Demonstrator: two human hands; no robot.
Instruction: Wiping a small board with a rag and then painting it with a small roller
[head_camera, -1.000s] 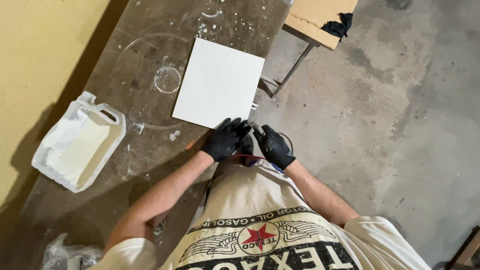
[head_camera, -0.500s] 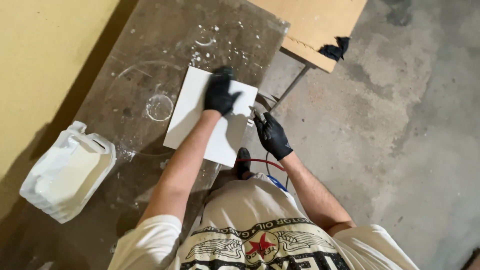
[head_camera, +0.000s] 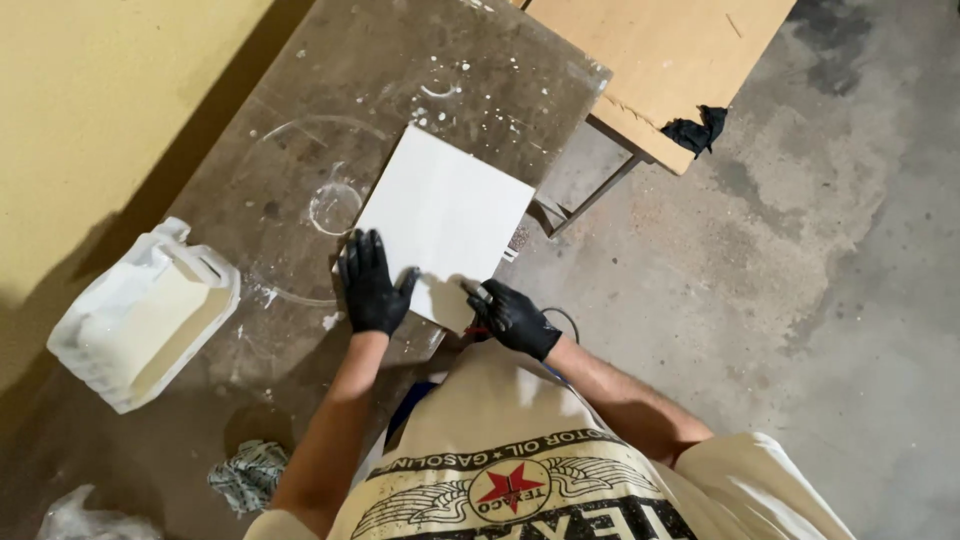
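A white square tile (head_camera: 445, 210) lies flat on a dark, stained worktable (head_camera: 300, 150). My left hand (head_camera: 372, 285), in a black glove, rests with fingers spread at the tile's near left corner, partly on the table. My right hand (head_camera: 512, 318), also gloved in black, is closed around a small red-and-silver tool (head_camera: 481, 300) at the tile's near edge. The tool's tip touches or hovers just over the tile; I cannot tell which. A thin cable (head_camera: 562, 317) loops behind the right wrist.
A cut-open white plastic jug (head_camera: 140, 320) lies at the table's left. A crumpled rag (head_camera: 248, 475) and a plastic bag (head_camera: 70, 520) sit near me. A wooden board (head_camera: 650, 60) with a black cloth (head_camera: 697, 130) overhangs the concrete floor (head_camera: 800, 300). A yellow wall (head_camera: 90, 110) runs along the left.
My left hand slid from the tile's far side back to its near left corner. The right hand moved up to the tile's near edge with the tool.
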